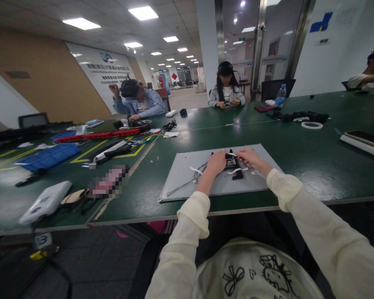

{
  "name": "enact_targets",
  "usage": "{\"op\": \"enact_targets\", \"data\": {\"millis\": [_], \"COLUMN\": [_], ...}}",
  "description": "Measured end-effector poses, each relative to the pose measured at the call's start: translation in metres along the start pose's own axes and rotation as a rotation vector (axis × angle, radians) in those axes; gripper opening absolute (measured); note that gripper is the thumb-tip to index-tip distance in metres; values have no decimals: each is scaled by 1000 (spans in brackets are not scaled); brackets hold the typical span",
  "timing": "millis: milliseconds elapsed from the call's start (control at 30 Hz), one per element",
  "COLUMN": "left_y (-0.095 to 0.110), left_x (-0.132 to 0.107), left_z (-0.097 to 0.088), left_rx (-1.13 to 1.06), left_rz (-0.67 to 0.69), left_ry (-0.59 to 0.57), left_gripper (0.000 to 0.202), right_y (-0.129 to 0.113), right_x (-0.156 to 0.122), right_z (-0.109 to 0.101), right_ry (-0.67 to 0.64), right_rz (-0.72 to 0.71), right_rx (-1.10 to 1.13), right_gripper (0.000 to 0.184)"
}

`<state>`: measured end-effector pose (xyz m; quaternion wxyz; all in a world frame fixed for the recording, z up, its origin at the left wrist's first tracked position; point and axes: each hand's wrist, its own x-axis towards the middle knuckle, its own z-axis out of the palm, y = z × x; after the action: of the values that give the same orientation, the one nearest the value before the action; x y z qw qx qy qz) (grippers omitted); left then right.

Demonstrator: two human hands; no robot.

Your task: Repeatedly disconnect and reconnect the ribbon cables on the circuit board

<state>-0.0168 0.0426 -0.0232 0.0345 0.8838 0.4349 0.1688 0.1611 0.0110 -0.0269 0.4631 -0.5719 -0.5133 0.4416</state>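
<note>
A light grey panel lies on the green table in front of me. On it sits a small black device with an exposed circuit board. My left hand is closed at the device's left edge, its fingertips partly hidden behind the hand. From the right, my right hand pinches the end of a thin white strip over the device's far side. Another white strip curls in front of the board, beside a short black part. A grey cable runs left from under my left hand.
Two people wearing headsets sit across the table. Left are a blue tray, a white power bank and a pixelated pink item. Right are a phone on a white box, a tape roll and a water bottle.
</note>
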Motion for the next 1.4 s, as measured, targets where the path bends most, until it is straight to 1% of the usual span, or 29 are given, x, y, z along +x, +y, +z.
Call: {"op": "enact_targets", "data": {"millis": [100, 200, 267, 467, 633, 733, 767, 833, 900, 1067, 1267, 1400], "left_y": [-3, -2, 0, 5, 3, 2, 2, 2, 3, 2, 3, 5], "left_x": [2, 3, 4, 4, 5, 5, 4, 4, 4, 5, 6, 4], "left_z": [3, 3, 1, -5, -3, -2, -3, -3, -3, -2, -3, -7], "left_rx": [27, 47, 52, 90, 116, 113, 112, 115, 122, 131, 119, 165], "left_rz": [8, 0, -11, -27, -32, -19, -13, -8, -6, -3, -32, -37], "left_ry": [-35, -67, -73, -97, -96, -89, -87, -88, -89, -85, -100, -133], "left_gripper": [42, 40, 40, 42, 41, 41, 41, 40, 41, 41, 38, 40], "right_y": [1, 5, 6, 1, 1, 2, 2, 3, 5, 7, -7, -17], "right_x": [1, 2, 2, 2, 2, 1, 1, 0, -1, -5, -21, -31], "right_z": [1, 1, -1, -3, 1, 1, 1, 0, -1, 5, 11, 10], "right_ry": [13, 42, 66, 98, 160, 123, 107, 92, 100, 73, 43, 12], "right_rz": [58, 46, 5, -199, -274, -250, -229, -197, -202, -242, -246, -207], "right_rx": [2, -66, -177, -588, -741, -793, -797, -803, -833, -977, -1169, -1251], "right_gripper": [21, 19, 19, 23, 18, 11, 12, 22, 30, 34, 36, 34]}}
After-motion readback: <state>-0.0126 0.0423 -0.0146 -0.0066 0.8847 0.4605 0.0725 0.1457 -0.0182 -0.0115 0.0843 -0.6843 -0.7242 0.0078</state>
